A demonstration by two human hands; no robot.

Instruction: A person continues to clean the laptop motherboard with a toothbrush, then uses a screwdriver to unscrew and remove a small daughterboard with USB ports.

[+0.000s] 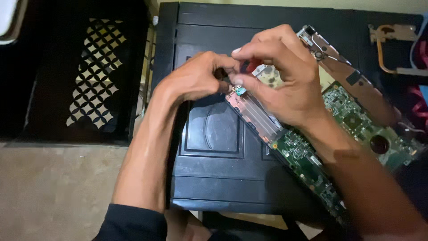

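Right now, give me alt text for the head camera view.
Two bare hands, left hand and right hand, meet over a green laptop motherboard lying on a black table, the right gripping a red-handled screwdriver.

- It looked like a home repair corner.
- A bare circuit board point(352, 120) lay on a black plastic tabletop point(214, 178).
- A lattice-backed chair point(93, 71) stood beside it on a tiled floor point(53, 192).
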